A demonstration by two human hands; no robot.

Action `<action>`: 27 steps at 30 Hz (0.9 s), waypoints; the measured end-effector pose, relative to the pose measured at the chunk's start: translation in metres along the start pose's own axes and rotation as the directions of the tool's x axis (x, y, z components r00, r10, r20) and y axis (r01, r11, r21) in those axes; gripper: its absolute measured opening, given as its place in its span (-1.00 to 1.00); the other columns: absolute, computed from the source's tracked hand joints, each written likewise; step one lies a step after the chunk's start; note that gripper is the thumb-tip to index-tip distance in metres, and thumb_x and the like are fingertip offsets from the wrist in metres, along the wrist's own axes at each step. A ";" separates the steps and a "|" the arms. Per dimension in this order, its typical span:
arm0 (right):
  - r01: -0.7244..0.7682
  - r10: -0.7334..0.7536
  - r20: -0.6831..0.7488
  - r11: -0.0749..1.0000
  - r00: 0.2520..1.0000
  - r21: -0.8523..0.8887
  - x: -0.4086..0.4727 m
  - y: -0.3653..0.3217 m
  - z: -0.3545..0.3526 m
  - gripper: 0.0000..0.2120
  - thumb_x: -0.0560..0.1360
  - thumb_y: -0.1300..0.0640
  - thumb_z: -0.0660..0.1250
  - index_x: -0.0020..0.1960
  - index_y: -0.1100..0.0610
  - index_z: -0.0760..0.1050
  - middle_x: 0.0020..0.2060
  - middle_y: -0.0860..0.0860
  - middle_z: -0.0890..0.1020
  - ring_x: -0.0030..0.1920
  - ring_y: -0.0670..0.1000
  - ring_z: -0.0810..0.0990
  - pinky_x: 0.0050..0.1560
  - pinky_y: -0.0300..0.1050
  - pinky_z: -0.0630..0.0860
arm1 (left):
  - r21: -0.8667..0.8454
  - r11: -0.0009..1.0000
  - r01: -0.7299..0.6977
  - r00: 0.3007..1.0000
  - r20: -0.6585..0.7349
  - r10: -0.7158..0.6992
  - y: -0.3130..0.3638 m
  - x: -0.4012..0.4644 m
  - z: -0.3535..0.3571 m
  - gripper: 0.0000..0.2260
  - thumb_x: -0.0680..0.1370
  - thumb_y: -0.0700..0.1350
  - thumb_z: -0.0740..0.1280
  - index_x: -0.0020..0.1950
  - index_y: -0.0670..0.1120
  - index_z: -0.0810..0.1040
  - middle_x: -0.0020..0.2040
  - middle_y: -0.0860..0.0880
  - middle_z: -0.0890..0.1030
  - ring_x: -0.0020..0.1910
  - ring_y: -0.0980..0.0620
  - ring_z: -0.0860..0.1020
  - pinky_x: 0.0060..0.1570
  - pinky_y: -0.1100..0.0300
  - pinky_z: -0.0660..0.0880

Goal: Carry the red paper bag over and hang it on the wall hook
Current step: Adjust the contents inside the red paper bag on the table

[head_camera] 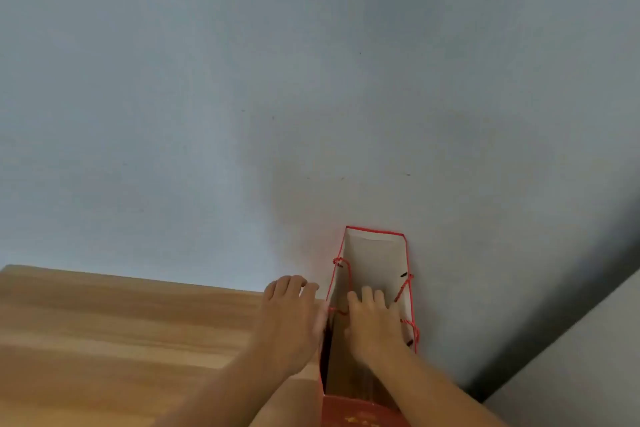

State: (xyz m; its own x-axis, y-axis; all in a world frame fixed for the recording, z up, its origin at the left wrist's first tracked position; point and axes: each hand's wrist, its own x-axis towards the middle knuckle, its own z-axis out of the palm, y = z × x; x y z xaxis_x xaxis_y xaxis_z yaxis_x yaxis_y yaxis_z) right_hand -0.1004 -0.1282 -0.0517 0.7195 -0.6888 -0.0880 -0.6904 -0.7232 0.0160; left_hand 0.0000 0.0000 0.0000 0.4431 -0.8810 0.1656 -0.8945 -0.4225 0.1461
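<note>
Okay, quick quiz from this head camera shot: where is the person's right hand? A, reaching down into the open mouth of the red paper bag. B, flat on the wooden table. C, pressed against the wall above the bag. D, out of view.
A: the right hand is inside the open top of the red paper bag, between its cord handles, while the left hand is outside against the bag's left side.

— What are you counting here?
— I'm seeing one red paper bag (372, 267), with two red cord handles (346, 274) showing on it.
— And hands?
— Two: a left hand (289, 319) and a right hand (375, 322). One wooden table (121, 340) is showing too.
</note>
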 end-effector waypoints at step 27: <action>0.027 -0.077 0.174 0.962 0.982 0.273 -0.016 -0.014 0.015 -0.19 0.50 -0.02 0.43 0.55 -0.08 -0.02 0.32 0.13 0.37 0.25 0.19 0.46 0.12 0.07 0.59 | 0.048 0.998 0.041 0.999 0.003 -0.042 -0.020 -0.019 0.018 -0.63 0.63 0.16 0.06 0.27 0.00 0.48 0.20 0.01 0.57 0.21 0.01 0.47 0.29 0.04 0.41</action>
State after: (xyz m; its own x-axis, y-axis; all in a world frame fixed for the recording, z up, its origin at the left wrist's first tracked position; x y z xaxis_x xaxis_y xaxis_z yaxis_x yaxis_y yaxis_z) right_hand -0.1035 -0.1064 -0.0656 0.7464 -0.6120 -0.2614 -0.6650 -0.7007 -0.2585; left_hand 0.0082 0.0216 -0.0238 0.4798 -0.8632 0.1569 -0.8772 -0.4683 0.1061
